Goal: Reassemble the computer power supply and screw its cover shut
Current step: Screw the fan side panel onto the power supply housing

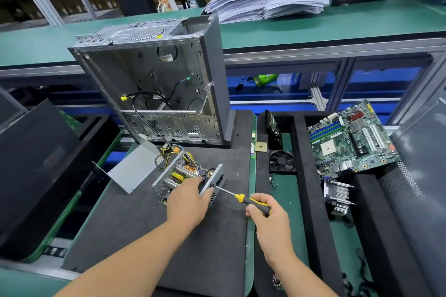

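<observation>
The open power supply [173, 176] lies on the black foam mat, its circuit board, coils and coloured wires exposed. My left hand [187, 200] grips its near end and right side wall. My right hand [265, 212] holds a yellow-and-black screwdriver [251, 201]; the tip touches the grey side panel [212, 181] of the supply. The bent grey metal cover [135, 169] lies loose on the mat to the left of the supply, touching its wires.
An empty computer case [156, 84] stands upright behind the supply. To the right, foam trays hold a fan [282, 161], a CPU chip [261, 146], a motherboard [350, 140] and a heatsink [337, 194]. A dark panel [36, 176] leans at left.
</observation>
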